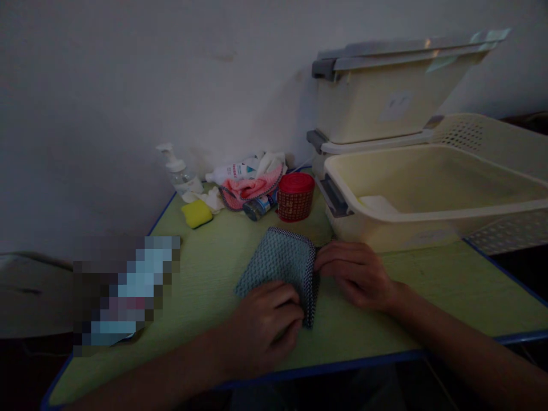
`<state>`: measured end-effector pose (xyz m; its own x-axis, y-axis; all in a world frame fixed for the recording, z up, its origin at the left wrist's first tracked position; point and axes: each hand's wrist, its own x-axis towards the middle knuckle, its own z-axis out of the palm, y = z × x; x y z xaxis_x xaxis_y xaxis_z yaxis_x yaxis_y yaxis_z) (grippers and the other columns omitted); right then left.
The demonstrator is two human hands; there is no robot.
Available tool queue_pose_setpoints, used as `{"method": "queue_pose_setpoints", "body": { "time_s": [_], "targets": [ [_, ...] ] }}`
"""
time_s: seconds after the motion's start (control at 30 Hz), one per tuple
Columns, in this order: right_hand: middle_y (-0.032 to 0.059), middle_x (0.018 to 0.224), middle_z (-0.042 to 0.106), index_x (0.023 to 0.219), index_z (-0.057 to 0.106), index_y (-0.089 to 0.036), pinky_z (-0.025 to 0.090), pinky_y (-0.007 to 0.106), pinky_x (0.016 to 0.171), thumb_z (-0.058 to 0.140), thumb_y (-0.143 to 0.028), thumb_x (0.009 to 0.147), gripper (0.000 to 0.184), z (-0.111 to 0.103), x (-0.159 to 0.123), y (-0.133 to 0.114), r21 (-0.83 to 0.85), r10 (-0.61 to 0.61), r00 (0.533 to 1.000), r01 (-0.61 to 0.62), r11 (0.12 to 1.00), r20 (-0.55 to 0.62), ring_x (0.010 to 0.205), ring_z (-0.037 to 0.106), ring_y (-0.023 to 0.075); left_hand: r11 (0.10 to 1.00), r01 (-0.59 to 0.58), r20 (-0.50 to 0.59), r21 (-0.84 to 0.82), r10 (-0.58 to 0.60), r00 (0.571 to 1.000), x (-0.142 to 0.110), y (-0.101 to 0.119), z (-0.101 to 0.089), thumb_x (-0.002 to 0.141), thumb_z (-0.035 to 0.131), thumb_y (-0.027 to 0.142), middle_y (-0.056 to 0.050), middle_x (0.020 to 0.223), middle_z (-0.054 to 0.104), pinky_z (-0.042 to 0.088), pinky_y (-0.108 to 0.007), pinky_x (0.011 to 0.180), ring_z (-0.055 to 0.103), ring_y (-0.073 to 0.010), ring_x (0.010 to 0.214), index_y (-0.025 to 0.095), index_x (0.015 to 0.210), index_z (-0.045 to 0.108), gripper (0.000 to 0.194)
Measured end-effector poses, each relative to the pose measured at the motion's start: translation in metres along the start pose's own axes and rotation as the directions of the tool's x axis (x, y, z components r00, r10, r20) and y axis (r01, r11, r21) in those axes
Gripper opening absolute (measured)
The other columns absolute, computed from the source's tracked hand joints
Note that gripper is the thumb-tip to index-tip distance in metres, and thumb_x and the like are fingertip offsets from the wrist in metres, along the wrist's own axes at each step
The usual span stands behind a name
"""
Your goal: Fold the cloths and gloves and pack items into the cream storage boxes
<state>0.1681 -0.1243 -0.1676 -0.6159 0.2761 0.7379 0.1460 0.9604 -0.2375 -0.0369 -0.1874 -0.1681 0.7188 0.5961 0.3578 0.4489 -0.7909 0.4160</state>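
Note:
A blue-grey textured cleaning cloth (278, 260) with a black-and-white checked border lies folded on the green table (205, 297). Its near edge is under the curled fingers of my left hand (272, 322), which are closed on it. At the cloth's right border, my right hand (355, 271) pinches the edge with thumb and fingers together. Part of the cloth's near side is hidden behind my left hand. Just beyond the cloth stands a woven-look container with a red lid (295, 197).
Behind are a yellow sponge (197, 214), a pump bottle (184, 174), a pink cloth (252, 188), a small jar lying down (259, 206) and a white bottle (233, 171). A cream bin (385, 228) and a lidded box (381, 97) stand right. A pixelated object (137, 285) lies left.

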Motion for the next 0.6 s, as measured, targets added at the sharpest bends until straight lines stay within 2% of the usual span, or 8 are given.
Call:
{"method": "queue_pose_setpoints", "body": {
  "time_s": [0.2,0.33,0.4,0.47,0.6],
  "targets": [
    [0.0104,0.081,0.061,0.083,0.053,-0.016,0.050,0.033,0.066,0.036,-0.002,0.075,0.023,0.0028,0.0032,-0.0013,-0.075,-0.062,0.998,0.062,0.995,0.003,0.078,0.056,0.0184,0.991,0.102,0.076,-0.082,-0.095,0.993,0.0018,-0.0033,-0.0014,0.083,0.041,0.011,-0.004,0.080,0.055,0.043,-0.026,0.072,0.052,-0.0134,0.077,0.015,0.079,0.059,0.019],
    [0.0060,0.075,0.058,0.078,0.049,-0.018,0.046,0.029,0.060,0.036,0.002,0.074,0.025,0.0001,0.0011,-0.0016,-0.144,0.043,0.982,-0.070,0.987,-0.184,0.069,0.054,0.0152,0.985,0.134,0.093,-0.110,-0.124,0.988,0.0018,-0.0032,-0.0012,0.082,0.042,0.010,-0.003,0.081,0.055,0.042,-0.025,0.072,0.052,-0.0128,0.078,0.015,0.079,0.059,0.017],
    [0.0051,0.074,0.057,0.077,0.049,-0.019,0.045,0.027,0.059,0.035,0.004,0.075,0.026,-0.0012,0.0004,-0.0020,-0.152,0.087,0.973,-0.121,0.981,-0.213,0.068,0.053,0.0143,0.984,0.143,0.101,-0.106,-0.132,0.986,0.0021,-0.0032,-0.0015,0.082,0.043,0.010,-0.003,0.080,0.055,0.042,-0.025,0.071,0.052,-0.0128,0.077,0.015,0.078,0.059,0.017],
    [0.0056,0.077,0.058,0.078,0.049,-0.019,0.046,0.026,0.060,0.035,0.003,0.075,0.026,-0.0011,0.0007,-0.0026,-0.135,0.102,0.983,-0.123,0.983,-0.153,0.070,0.054,0.0142,0.985,0.142,0.099,-0.094,-0.133,0.986,0.0026,-0.0035,-0.0015,0.082,0.043,0.011,-0.003,0.080,0.055,0.042,-0.025,0.071,0.052,-0.0130,0.077,0.015,0.077,0.058,0.016],
    [0.0084,0.083,0.060,0.076,0.053,-0.016,0.048,0.028,0.065,0.036,-0.003,0.078,0.022,0.0036,0.0020,-0.0038,-0.134,0.150,0.987,-0.141,0.981,0.055,0.076,0.055,0.0162,0.992,0.107,0.056,-0.073,-0.103,0.993,0.0021,-0.0029,-0.0004,0.082,0.043,0.012,-0.003,0.079,0.056,0.044,-0.025,0.070,0.053,-0.0132,0.076,0.016,0.078,0.058,0.016]
  ]
}}
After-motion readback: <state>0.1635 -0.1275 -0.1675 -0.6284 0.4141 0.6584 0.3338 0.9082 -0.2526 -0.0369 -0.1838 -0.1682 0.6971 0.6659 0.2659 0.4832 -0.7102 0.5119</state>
